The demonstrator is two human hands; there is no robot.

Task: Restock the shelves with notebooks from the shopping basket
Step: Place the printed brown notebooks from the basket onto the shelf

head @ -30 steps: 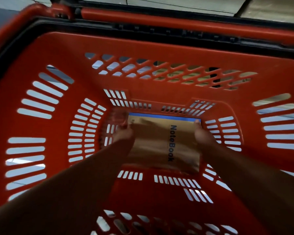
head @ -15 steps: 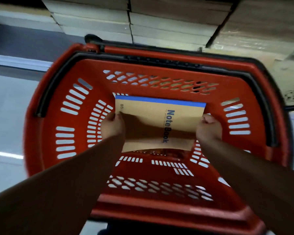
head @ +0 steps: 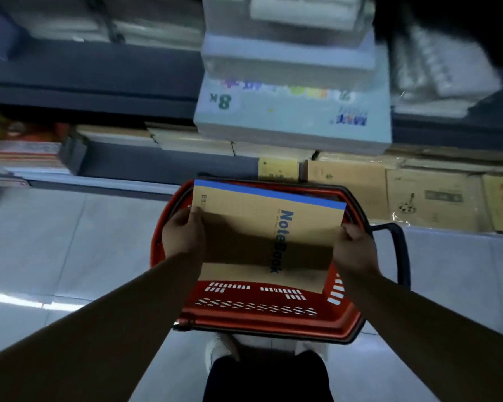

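Ahead of us, dark shelves (head: pixel 105 91) run across the whole upper view. They are blurred and carry stacks of paper goods. A pale blue pad stack (head: pixel 291 120) marked "8K" sits in the middle, and brown kraft packs (head: pixel 433 198) line the lowest level on our right. Below them spreads the grey tiled floor (head: pixel 55 242).

On the floor, just in front of our white shoes (head: pixel 218 349), stands the red shopping basket (head: pixel 273 317). Its black handle (head: pixel 401 250) juts out on the right side.

We hold the notebook (head: pixel 259 219) over the basket's opening, its cover facing up toward us. The cover is brown with a blue strip along the far edge, "NoteBook" printed across it and "B5" near the far left corner. Whether it is one book or a thin stack we cannot tell.

Our left hand (head: pixel 182 236) grips its left edge, thumb on the cover and fingers curled underneath, out of sight. Our right hand (head: pixel 355 248) grips the right edge, its fingers wrapped round that edge.
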